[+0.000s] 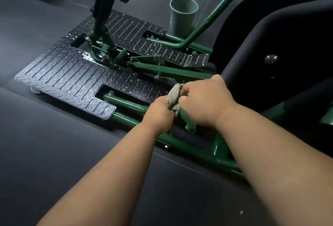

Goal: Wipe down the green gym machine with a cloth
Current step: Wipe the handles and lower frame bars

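Note:
The green gym machine (126, 102) lies low on the floor, with green tube frames running under black tread plates. A crumpled grey-beige cloth (173, 98) sits bunched on a green tube near the machine's middle. My left hand (159, 113) grips the cloth from the left, fingers curled down around it. My right hand (205, 99) grips the same cloth from the right, close against the left hand. Both fists hide the tube beneath them and most of the cloth.
A black diamond-tread footplate (68, 81) spreads to the left, and a second plate (129, 33) lies behind it. A grey cup-shaped holder (182, 16) stands at the back. Black padded seat parts (270, 36) fill the right side. Dark rubber flooring (54, 153) surrounds the machine.

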The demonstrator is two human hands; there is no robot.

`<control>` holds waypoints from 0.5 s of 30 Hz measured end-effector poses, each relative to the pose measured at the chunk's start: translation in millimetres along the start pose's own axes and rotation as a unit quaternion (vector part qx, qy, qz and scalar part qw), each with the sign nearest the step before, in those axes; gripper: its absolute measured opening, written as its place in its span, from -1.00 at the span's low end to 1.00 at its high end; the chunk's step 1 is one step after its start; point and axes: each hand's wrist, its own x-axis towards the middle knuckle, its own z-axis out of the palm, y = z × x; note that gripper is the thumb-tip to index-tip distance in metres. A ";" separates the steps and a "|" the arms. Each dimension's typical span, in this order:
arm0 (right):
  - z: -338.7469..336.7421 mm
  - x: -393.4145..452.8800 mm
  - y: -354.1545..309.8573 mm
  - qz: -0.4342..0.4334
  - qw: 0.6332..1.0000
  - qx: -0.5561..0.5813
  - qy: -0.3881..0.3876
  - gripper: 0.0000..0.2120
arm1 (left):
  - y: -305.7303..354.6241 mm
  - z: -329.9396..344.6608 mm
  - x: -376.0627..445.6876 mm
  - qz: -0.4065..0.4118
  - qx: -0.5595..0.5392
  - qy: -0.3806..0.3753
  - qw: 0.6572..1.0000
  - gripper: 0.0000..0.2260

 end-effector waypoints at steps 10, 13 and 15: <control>-13.3 -26.4 -35.8 0.047 0.990 0.127 -0.030 -0.51 | 61.7 -56.2 -53.4 -0.013 -0.030 -0.058 0.998 -0.59; -27.2 -32.9 -40.7 0.074 0.968 0.237 -0.046 -0.44 | 71.6 -81.0 -63.8 -0.013 -0.066 -0.066 0.995 -0.61; -36.2 -38.0 -41.5 0.121 0.943 0.305 -0.055 -0.39 | 77.9 -89.7 -64.5 0.009 -0.056 -0.103 0.993 -0.59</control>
